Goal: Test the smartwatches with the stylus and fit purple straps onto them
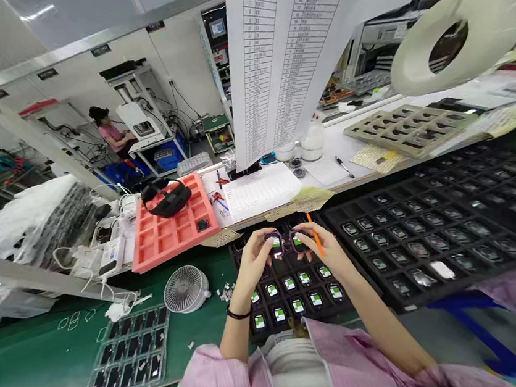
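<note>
Left hand (254, 259) curled nearly shut, fingertips pinching a small black screen module (273, 244) with a green-lit display; right hand (325, 254) also nearly closed, on a second screen module (298, 241), an orange stick (315, 233) lying between its fingers; both modules close together, just above a black compartment tray (309, 319) of green-lit modules in rows; a larger black tray (477, 277) of similar modules just beside it, at 3 o'clock; a small desk fan (185, 288) at 9 o'clock, on a green work mat (40, 367) reaching round to 8 o'clock; at 10 o'clock, a pink foam tray (141, 256) under a black headset (165, 199); a long printed sheet (288, 47) hanging at 12 o'clock; a beige moulded tray (409, 129) and a white tape roll (459, 40) at 2 o'clock.
</note>
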The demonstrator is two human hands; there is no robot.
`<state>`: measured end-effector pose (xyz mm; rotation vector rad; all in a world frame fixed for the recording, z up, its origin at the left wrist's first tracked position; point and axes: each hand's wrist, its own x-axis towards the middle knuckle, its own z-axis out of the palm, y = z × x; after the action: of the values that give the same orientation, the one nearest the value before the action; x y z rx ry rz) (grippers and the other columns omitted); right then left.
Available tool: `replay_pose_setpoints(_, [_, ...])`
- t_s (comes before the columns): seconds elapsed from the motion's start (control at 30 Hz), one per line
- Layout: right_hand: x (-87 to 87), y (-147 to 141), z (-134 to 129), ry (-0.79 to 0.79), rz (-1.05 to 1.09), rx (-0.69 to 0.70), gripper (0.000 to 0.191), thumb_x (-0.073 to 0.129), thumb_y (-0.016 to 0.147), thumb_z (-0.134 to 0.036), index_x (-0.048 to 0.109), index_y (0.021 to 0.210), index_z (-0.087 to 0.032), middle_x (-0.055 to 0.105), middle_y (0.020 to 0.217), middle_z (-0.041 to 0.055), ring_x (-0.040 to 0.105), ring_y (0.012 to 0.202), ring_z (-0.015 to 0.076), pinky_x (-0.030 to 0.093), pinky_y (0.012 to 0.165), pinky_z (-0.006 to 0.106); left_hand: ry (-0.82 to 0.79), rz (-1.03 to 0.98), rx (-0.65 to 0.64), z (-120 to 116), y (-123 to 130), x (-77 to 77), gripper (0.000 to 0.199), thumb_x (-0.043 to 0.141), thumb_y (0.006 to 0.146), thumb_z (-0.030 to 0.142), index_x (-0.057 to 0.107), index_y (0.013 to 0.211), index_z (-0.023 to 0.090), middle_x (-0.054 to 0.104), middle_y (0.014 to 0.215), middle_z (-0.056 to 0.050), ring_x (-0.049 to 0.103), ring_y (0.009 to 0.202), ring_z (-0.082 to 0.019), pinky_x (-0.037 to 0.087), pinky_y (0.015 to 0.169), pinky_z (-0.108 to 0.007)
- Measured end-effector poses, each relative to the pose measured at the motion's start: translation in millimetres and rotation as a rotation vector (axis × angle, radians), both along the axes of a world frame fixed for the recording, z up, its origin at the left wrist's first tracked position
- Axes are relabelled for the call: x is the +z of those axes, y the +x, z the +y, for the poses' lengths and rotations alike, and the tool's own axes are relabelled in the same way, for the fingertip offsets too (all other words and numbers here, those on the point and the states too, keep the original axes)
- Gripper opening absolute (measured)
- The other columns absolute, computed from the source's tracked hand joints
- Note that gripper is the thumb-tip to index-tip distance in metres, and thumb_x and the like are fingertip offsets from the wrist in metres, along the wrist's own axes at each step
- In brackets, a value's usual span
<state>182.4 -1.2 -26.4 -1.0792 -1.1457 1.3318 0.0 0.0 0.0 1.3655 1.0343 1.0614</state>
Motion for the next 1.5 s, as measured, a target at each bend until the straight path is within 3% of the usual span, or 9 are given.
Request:
replay_pose_setpoints(0.27, [-7.6, 4, 0, 0.018, 0.029, 0.054, 0.036, 0.064, 0.080, -0.045, 0.059, 0.111, -0.026, 0.057, 0.118, 0.0067, 0.064, 0.058, 0.0112, 0.050, 0.043, 0.024, 0.041, -0.020, -0.015, 0, 0, -1.7, 0.040, 0.061, 0.084, 0.043, 0.054, 0.116, 0.021, 0.057, 0.115, -0.008, 0.050, 0.060, -0.005, 0.041, 0.048, -0.017])
replay_pose_setpoints(0.5, [-5.1, 5, -1, 0.017, 0.035, 0.082, 0.037, 0.066, 0.079, -0.042, 0.058, 0.111, -0.025, 0.057, 0.118, 0.0070, 0.065, 0.060, 0.0122, 0.048, 0.043, 0.023, 0.006, -0.018, 0.029, 0, 0, 1.7, 0.038, 0.054, 0.086, 0.048, 0.058, 0.109, 0.018, 0.062, 0.093, -0.005, 0.058, 0.061, -0.010, 0.042, 0.048, -0.020])
replay_pose_setpoints(0.7, [-0.1, 2, -2, 0.022, 0.041, 0.023, 0.030, 0.061, 0.082, -0.047, 0.061, 0.100, -0.022, 0.063, 0.093, 0.0044, 0.064, 0.054, 0.0133, 0.044, 0.039, 0.023, -0.012, -0.015, 0.044, 1, 0, 0.6, 0.033, 0.054, 0.087, 0.047, 0.062, 0.099, 0.017, 0.062, 0.076, -0.002, 0.058, 0.056, -0.011, 0.040, 0.046, -0.020])
replay_pose_setpoints(0.8, [-0.2, 3, 0, 0.019, 0.044, 0.017, 0.029, 0.060, 0.082, -0.048, 0.060, 0.096, -0.022, 0.063, 0.084, 0.0029, 0.063, 0.052, 0.0138, 0.044, 0.039, 0.024, -0.008, -0.021, 0.031, 0, 0, 0.3, 0.034, 0.055, 0.087, 0.045, 0.059, 0.107, 0.018, 0.063, 0.084, -0.004, 0.057, 0.059, -0.010, 0.041, 0.047, -0.020])
replay_pose_setpoints(1.0, [-4.0, 10, 4, 0.008, -0.016, 0.070, 0.045, 0.066, 0.076, -0.049, 0.056, 0.113, -0.026, 0.055, 0.125, 0.0102, 0.065, 0.060, 0.0146, 0.054, 0.047, 0.030, 0.029, -0.026, 0.019, 0, -1, -3.5, 0.043, 0.062, 0.083, 0.037, 0.051, 0.121, 0.021, 0.057, 0.117, -0.010, 0.057, 0.070, -0.010, 0.045, 0.053, -0.020])
replay_pose_setpoints(1.13, [-6.3, 13, 3, 0.039, -0.065, 0.095, 0.053, 0.071, 0.072, -0.046, 0.054, 0.118, -0.027, 0.055, 0.127, 0.0110, 0.067, 0.065, 0.0174, 0.059, 0.055, 0.035, 0.026, -0.035, -0.001, 0, 0, -5.2, 0.045, 0.065, 0.081, 0.033, 0.049, 0.122, 0.023, 0.056, 0.122, -0.011, 0.061, 0.080, -0.014, 0.045, 0.055, -0.020])
replay_pose_setpoints(1.27, [-3.3, 13, 2, 0.008, -0.041, 0.075, 0.047, 0.070, 0.073, -0.046, 0.058, 0.114, -0.027, 0.053, 0.129, 0.0109, 0.069, 0.065, 0.0180, 0.059, 0.053, 0.034, 0.017, -0.021, 0.048, -2, 1, 0.2, 0.038, 0.064, 0.081, 0.035, 0.054, 0.114, 0.020, 0.060, 0.114, -0.009, 0.056, 0.066, -0.008, 0.043, 0.052, -0.019])
replay_pose_setpoints(1.37, [0.3, 11, 1, -0.043, 0.022, 0.052, 0.042, 0.068, 0.075, -0.048, 0.060, 0.108, -0.024, 0.057, 0.120, 0.0101, 0.069, 0.060, 0.0181, 0.055, 0.044, 0.030, -0.006, -0.022, 0.082, -2, 1, 4.3, 0.034, 0.063, 0.081, 0.041, 0.058, 0.106, 0.018, 0.063, 0.100, -0.007, 0.055, 0.062, -0.008, 0.041, 0.049, -0.019])
replay_pose_setpoints(1.5, [1.5, 7, 1, -0.077, 0.087, 0.022, 0.041, 0.067, 0.075, -0.052, 0.059, 0.098, -0.019, 0.060, 0.086, 0.0028, 0.066, 0.049, 0.0159, 0.046, 0.033, 0.022, -0.060, -0.029, 0.092, -3, 2, 4.7, 0.034, 0.060, 0.082, 0.048, 0.060, 0.096, 0.017, 0.062, 0.076, -0.002, 0.056, 0.055, -0.010, 0.041, 0.045, -0.019])
